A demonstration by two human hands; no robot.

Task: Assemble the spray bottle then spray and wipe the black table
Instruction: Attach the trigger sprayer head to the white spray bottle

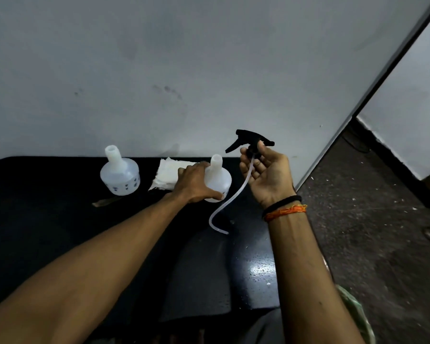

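Black table (pixel 60 232) stood against a pale grey wall (pixel 184 70), with speckled dark floor (pixel 370 232) off its right edge. We noted the right hand (pixel 267 173) raised above the table's far right corner, palm toward us, fingertips and thumb pinched on the collar of a black spray trigger head (pixel 250 140). Its clear dip tube (pixel 230 197) hung down past the palm and curled at the end, just over the tabletop. Black and orange threads (pixel 284 209) circled that wrist. The left hand (pixel 196 182) gripped the body of a white bottle (pixel 219 175) standing upright near the far edge, its open neck uncovered. Just behind that hand lay a stack of white tissue (pixel 165 175), touching the table's far edge. Further left stood a second white bottle (pixel 119 173), upright, open-necked, with small dark marks low on its side, well apart from both hands.
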